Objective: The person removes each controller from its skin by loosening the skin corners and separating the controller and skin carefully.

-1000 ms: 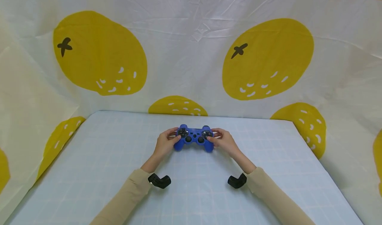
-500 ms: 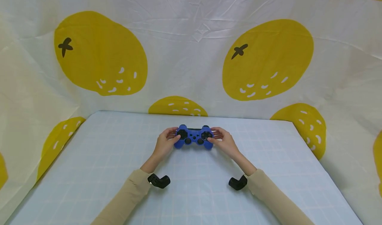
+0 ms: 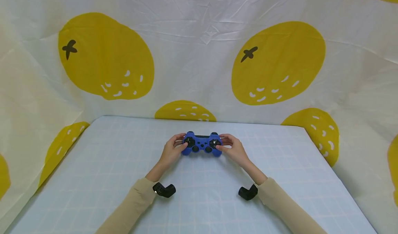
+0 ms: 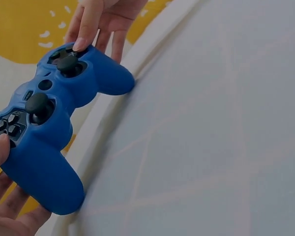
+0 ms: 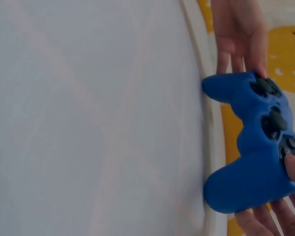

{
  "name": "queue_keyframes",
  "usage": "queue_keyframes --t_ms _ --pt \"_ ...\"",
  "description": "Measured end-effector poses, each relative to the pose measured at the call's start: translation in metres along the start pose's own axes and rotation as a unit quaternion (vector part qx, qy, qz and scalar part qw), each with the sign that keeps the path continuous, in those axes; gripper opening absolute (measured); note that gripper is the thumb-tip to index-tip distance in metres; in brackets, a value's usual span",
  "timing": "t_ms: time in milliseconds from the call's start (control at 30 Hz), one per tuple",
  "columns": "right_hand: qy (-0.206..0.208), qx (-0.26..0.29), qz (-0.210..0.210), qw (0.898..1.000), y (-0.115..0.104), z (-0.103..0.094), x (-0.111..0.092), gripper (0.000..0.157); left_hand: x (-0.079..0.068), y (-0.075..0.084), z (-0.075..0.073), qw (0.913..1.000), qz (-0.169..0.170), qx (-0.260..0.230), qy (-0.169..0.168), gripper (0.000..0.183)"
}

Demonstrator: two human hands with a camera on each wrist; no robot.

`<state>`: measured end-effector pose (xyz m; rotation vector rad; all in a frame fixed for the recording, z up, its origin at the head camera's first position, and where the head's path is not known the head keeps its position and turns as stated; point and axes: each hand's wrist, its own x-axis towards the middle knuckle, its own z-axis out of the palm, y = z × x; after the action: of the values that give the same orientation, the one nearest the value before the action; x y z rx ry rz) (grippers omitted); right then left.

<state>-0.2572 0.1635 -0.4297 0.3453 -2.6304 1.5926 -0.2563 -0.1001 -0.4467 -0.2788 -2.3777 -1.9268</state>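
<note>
A blue game controller (image 3: pixel 202 145) with black thumbsticks and buttons is held between both hands, its face towards the head camera. My left hand (image 3: pixel 170 149) grips its left end, the thumb on the directional pad (image 4: pixel 10 124) and the other fingers behind and under the grip. On the opposite end, my right hand (image 3: pixel 235 150) holds it the same way, its thumb over the face buttons. Both wrist views show the blue handles (image 5: pixel 246 184) close above the table; whether they touch it I cannot tell. The backs of the fingers are partly hidden by the controller.
A pale blue checked cloth covers the table (image 3: pixel 199 199). Behind and at the sides hangs a white sheet (image 3: pixel 192 61) printed with yellow fruit. Black wrist cameras (image 3: pixel 164 190) sit at both sleeve cuffs.
The controller has tilted slightly, its handles appearing a little shorter from above and its top edge a bit lower in view. Both hands keep their hold and have barely moved.
</note>
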Motion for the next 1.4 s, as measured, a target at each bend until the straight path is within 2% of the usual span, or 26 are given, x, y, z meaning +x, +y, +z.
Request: queue_keyframes --t_ms 167,400,633,900,1067,1167,1400 --pt "-0.001 0.018 0.003 1.0 0.001 0.001 0.001 0.046 0.003 -0.004 -0.006 0.9998 0.007 -0.001 -0.02 0.047" --pt "-0.009 0.018 0.0 1.0 -0.001 -0.001 0.0 0.045 0.006 0.0 -0.007 0.9981 -0.034 0.014 -0.049 0.054" --pt "-0.02 0.018 -0.014 1.0 -0.002 -0.004 -0.002 0.047 0.008 0.003 0.0 0.9959 -0.066 0.046 -0.042 0.056" --pt "-0.039 0.024 -0.021 0.999 -0.001 -0.007 -0.003 0.047 0.009 0.0 0.001 0.996 -0.066 0.047 -0.038 0.055" --pt "-0.041 0.027 -0.015 0.999 0.002 -0.006 -0.003 0.047 0.009 0.003 0.002 0.9949 -0.08 0.05 -0.035 0.06" --pt "-0.039 0.02 -0.014 0.999 0.0 -0.008 -0.003 0.046 0.01 0.001 0.004 0.9954 -0.075 0.052 -0.03 0.062" --pt "-0.02 0.0 -0.03 0.999 -0.02 -0.016 -0.01 0.035 0.007 0.0 0.005 0.9958 -0.066 0.056 -0.031 0.06"
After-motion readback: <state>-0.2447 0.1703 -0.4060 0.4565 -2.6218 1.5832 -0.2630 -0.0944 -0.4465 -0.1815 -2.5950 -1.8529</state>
